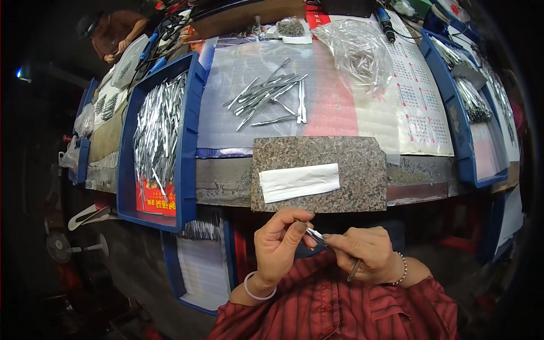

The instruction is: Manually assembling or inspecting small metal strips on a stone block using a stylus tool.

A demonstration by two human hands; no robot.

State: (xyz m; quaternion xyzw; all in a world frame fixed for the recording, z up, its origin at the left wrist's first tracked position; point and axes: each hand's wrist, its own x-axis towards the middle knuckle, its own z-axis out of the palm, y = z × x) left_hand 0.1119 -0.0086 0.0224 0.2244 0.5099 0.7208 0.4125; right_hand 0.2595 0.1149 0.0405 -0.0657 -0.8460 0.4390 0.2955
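Close to my chest, just below the stone slab, my two hands meet. My left hand [279, 245] is closed, pinching the far end of a slim silver metal piece [315, 234]. My right hand [365, 249] is closed round a slender dark metal tool [354, 270], whose end sticks out below the palm. Its fingertips press against the silver piece; the contact itself is partly hidden by the fingers. Beyond my hands, a folded white paper [299, 182] lies on the speckled granite slab [357, 153]. Farther off, several slim silver metal rods [269, 93] lie in a loose pile.
A blue tray [190, 136] full of silver rods stands left; another blue tray [462, 127] stands right. Behind the pile sits a clear plastic bag [357, 51] of small metal parts. Below the table edge is another blue bin [170, 266]. A co-worker [116, 31] sits far left.
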